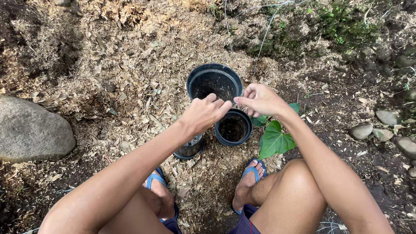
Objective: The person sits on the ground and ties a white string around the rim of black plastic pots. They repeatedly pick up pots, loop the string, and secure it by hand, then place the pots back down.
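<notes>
— What's the person wearing?
— Blue flip-flops [250, 173] on bare feet, dark navy shorts [245, 222] with a thin red seam.
— Sleeves?
— None; arms and knees bare.

Both arms extended fwd from a squat, forearms converging. Left hand [203, 113]: knuckles up, fingers curled in, thumb tucked. Right hand [260, 99]: thumb and forefinger pinched, tips pointing left, nearly meeting the left hand's fingertips. Wrists level.
</notes>
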